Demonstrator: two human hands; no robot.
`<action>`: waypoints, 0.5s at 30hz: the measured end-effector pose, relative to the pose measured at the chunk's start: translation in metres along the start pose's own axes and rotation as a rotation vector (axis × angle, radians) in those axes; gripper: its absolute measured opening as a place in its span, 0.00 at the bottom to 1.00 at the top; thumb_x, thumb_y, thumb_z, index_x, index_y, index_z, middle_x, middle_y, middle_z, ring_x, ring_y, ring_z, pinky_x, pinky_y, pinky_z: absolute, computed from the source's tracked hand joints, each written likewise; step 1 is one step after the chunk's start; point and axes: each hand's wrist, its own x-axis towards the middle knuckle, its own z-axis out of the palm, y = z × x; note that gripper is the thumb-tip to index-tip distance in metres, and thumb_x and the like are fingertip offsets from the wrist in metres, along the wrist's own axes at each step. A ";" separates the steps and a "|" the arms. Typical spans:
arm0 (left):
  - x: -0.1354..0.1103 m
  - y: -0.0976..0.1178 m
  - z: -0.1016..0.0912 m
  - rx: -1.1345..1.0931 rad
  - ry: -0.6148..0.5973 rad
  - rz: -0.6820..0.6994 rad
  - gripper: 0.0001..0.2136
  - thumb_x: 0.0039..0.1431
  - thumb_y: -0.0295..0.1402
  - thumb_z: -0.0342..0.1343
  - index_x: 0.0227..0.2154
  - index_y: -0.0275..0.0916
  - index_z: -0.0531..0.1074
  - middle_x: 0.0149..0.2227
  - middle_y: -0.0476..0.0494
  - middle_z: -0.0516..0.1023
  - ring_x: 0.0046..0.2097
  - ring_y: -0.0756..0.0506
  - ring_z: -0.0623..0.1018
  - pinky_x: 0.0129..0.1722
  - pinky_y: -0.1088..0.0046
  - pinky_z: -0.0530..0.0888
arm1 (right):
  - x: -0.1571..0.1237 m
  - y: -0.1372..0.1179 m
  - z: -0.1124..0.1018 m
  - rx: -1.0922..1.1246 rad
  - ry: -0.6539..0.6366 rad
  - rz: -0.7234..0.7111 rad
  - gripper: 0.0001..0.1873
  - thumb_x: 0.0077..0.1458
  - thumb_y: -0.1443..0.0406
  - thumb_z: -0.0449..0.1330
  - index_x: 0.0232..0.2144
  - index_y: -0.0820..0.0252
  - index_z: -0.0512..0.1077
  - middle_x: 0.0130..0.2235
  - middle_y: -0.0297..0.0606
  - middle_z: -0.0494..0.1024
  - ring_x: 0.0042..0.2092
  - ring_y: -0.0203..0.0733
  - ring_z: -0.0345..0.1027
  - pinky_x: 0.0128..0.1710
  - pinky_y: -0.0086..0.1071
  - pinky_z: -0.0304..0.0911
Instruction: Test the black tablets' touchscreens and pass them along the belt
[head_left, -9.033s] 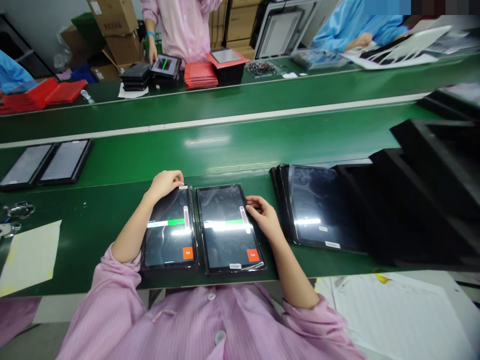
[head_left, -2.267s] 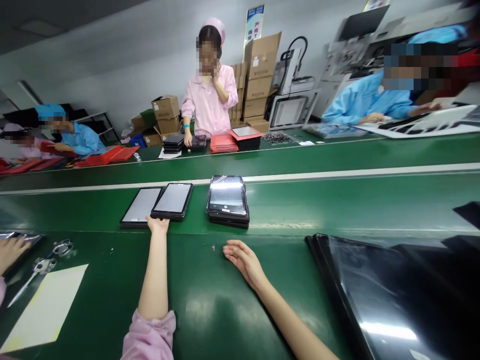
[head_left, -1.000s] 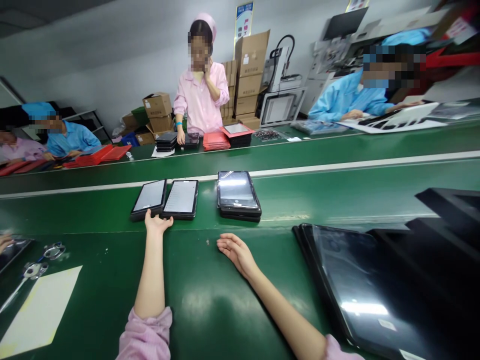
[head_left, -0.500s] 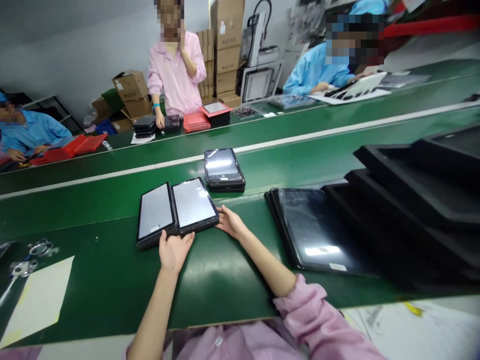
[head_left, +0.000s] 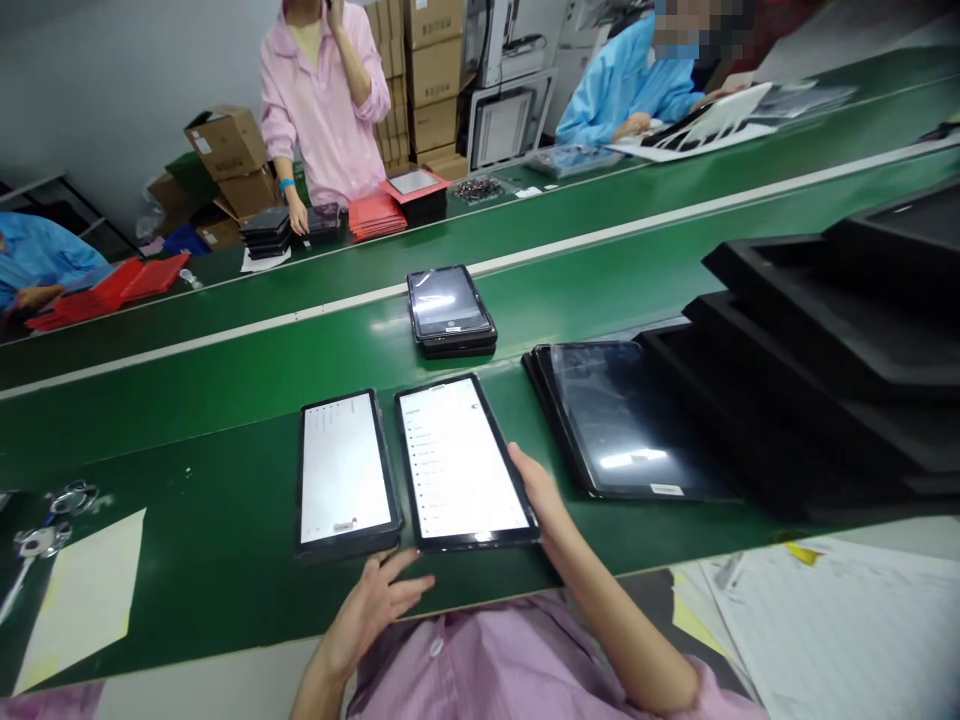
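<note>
The left tablet [head_left: 347, 470] and right tablet [head_left: 461, 465], both lit white, have just been drawn nearer across the tabletop [head_left: 217, 540], within easy reach. The left hand [head_left: 371, 605] is held spread near them; the right hand [head_left: 540, 495] is set at the right tablet's edge, its grip unclear.

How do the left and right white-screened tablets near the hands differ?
The right tablet shows a list down its screen; the left tablet is mostly blank white, with small marks near the top. The right hand is at the right tablet's right edge; the left hand is by the left tablet's lower corner, contact unclear. Both have lit white screens and black frames.
</note>
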 end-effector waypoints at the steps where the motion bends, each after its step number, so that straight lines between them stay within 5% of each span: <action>1: -0.010 0.004 -0.003 0.116 -0.033 -0.067 0.23 0.61 0.56 0.52 0.55 0.56 0.74 0.57 0.39 0.76 0.59 0.32 0.74 0.64 0.44 0.58 | -0.001 -0.005 -0.009 -0.089 0.010 -0.047 0.33 0.51 0.36 0.55 0.29 0.59 0.77 0.32 0.42 0.81 0.31 0.48 0.70 0.30 0.35 0.61; 4: -0.034 0.038 -0.019 0.476 -0.058 -0.100 0.19 0.63 0.49 0.54 0.51 0.49 0.78 0.48 0.35 0.81 0.52 0.32 0.78 0.59 0.49 0.67 | -0.001 -0.028 -0.026 -0.569 0.073 -0.257 0.29 0.58 0.42 0.51 0.25 0.58 0.75 0.28 0.43 0.79 0.31 0.47 0.69 0.30 0.34 0.57; 7: -0.021 0.097 -0.049 0.580 0.290 0.212 0.16 0.60 0.43 0.59 0.48 0.43 0.79 0.46 0.35 0.81 0.51 0.32 0.78 0.61 0.52 0.67 | 0.006 -0.057 -0.023 -0.996 0.175 -0.449 0.26 0.65 0.52 0.47 0.28 0.59 0.77 0.28 0.43 0.77 0.31 0.45 0.68 0.30 0.33 0.53; 11: 0.056 0.172 -0.092 0.600 0.680 0.665 0.09 0.61 0.32 0.58 0.42 0.42 0.80 0.59 0.43 0.73 0.65 0.41 0.66 0.66 0.67 0.59 | 0.034 -0.082 0.009 -1.051 -0.117 -0.728 0.25 0.68 0.58 0.44 0.39 0.59 0.80 0.37 0.45 0.78 0.41 0.46 0.71 0.39 0.35 0.60; 15: 0.124 0.204 -0.112 0.539 0.703 0.558 0.15 0.67 0.39 0.48 0.42 0.38 0.78 0.47 0.38 0.80 0.52 0.40 0.78 0.61 0.60 0.66 | 0.059 -0.078 0.038 -1.059 -0.410 -0.956 0.19 0.66 0.57 0.51 0.45 0.54 0.81 0.59 0.50 0.69 0.60 0.59 0.58 0.58 0.52 0.54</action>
